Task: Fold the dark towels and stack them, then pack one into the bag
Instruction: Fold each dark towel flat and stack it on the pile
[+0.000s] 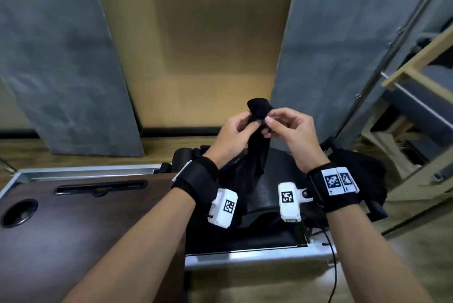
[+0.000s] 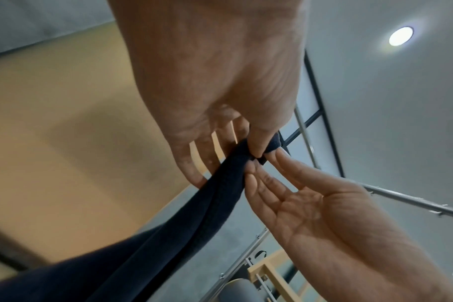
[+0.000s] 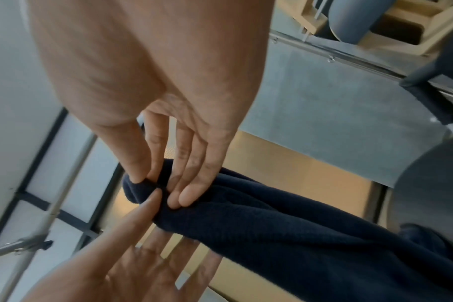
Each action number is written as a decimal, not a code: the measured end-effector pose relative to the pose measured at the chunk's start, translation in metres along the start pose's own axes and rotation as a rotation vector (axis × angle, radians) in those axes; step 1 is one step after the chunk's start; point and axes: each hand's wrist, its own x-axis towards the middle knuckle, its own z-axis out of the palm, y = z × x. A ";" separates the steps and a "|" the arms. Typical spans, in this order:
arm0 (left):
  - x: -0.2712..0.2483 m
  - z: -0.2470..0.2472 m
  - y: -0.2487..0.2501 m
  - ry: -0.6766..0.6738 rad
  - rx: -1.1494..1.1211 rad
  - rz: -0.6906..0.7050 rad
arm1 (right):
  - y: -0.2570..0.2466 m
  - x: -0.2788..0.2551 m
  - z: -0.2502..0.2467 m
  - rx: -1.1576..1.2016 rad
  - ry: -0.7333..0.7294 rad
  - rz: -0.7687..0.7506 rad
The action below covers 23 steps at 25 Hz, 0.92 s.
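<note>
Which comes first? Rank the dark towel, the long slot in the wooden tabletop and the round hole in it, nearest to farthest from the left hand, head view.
1. dark towel: pinched in the left hand itself, held up in front.
2. long slot: down to the left, in the wooden tabletop.
3. round hole: farther left, near the tabletop's left edge.

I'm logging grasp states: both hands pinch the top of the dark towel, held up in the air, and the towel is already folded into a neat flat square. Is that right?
Not quite. The left hand and right hand do pinch the top of the dark towel held up in the air, but it is not a neat flat square: the head view shows it hanging down bunched and unfolded.
</note>
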 end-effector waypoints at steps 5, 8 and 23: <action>-0.053 0.000 0.044 -0.115 -0.049 0.049 | -0.046 -0.037 0.009 -0.274 0.047 -0.102; -0.103 -0.007 0.064 -0.149 -0.042 0.081 | -0.073 -0.085 0.024 -0.205 -0.073 -0.087; -0.298 -0.108 0.079 0.140 0.156 0.200 | -0.119 -0.233 0.141 -0.049 -0.267 0.100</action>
